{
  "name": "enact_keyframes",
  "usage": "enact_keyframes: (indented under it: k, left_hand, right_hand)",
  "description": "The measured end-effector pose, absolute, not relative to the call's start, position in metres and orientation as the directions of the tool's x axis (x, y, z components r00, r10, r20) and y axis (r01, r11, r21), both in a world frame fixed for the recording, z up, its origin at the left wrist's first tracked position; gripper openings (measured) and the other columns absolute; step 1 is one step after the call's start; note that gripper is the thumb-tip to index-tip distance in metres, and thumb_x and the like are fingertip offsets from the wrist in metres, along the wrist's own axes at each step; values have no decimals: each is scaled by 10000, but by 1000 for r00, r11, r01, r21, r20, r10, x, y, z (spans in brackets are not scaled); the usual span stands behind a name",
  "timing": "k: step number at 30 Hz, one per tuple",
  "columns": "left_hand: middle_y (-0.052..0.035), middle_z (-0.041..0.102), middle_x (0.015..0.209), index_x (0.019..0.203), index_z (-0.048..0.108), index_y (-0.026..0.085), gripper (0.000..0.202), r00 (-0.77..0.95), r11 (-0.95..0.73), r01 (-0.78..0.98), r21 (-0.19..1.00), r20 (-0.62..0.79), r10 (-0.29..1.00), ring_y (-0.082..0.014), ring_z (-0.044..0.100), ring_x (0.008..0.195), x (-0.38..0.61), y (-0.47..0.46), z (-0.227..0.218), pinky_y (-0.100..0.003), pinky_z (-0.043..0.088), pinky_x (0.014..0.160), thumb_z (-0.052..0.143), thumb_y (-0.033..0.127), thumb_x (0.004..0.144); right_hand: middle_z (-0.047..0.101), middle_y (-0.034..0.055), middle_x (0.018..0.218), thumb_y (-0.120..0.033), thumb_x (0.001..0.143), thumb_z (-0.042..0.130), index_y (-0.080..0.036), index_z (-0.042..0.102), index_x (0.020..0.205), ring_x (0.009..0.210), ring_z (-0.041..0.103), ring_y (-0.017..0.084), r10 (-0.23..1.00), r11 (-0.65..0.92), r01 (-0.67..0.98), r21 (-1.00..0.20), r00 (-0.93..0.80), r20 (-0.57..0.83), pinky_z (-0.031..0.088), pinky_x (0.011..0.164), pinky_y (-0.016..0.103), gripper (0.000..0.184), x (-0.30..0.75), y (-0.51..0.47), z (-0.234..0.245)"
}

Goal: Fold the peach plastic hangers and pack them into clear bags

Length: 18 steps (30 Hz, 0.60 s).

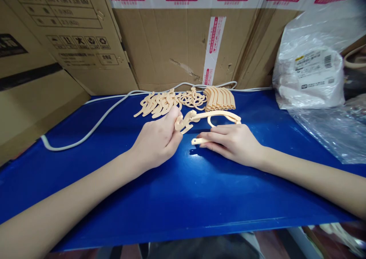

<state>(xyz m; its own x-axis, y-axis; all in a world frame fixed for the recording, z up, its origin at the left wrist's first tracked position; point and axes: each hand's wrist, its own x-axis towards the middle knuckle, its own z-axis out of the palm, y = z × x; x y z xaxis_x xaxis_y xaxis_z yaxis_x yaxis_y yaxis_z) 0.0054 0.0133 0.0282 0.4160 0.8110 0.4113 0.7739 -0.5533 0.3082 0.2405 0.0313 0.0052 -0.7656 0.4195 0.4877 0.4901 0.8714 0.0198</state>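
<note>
My left hand [157, 139] is closed around one end of a cream plastic piece, which looks like a folding clothes hanger. Its curled, hook-like centre [185, 122] shows beyond my fingers, and a long curved arm [217, 114] stretches from it to the right, over my other hand. My right hand [233, 142] pinches a separate-looking cream hanger arm [200, 140]. The holed end of that arm points left, just above the table, and my fingers hide the rest. Part of a thin cream loop [210, 121] shows behind my right fingers.
Behind my hands lie a heap of wavy cream pieces [160, 102], a pile of hooks [191, 98] and a neat row of curved arms [220, 98] on the blue table [183, 201]. A white cable [94, 131], cardboard boxes [171, 45] and a clear plastic bag [311, 72] border them.
</note>
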Motion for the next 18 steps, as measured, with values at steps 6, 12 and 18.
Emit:
enact_keyframes:
  k: [6,12,18]
  left_hand:
    - [23,483,583,683,335,221,510,425,-558,778,290,411,806,-127,419,489,7,11,34,-259,268,490,331,685,893]
    - [11,449,477,561,348,200,590,453,-544,799,258,338,825,-129,409,450,7,12,35,-264,208,481,271,659,923]
    - [6,468,469,510,414,187,613,452,-536,801,267,317,834,-130,419,471,9,9,35,-267,188,490,347,657,897]
  right_hand:
    - [682,16,762,-363,1049,435,-161,711,1085,695,650,129,382,887,459,47,-789,481,401,611,258,344,241,32,5]
    - [671,7,722,-363,1054,417,-155,714,1089,652,646,126,359,889,448,90,-806,470,380,573,263,364,241,31,6]
    - [696,24,751,-362,1069,363,-150,708,1117,553,612,110,324,885,441,149,-813,483,350,512,261,408,242,31,5]
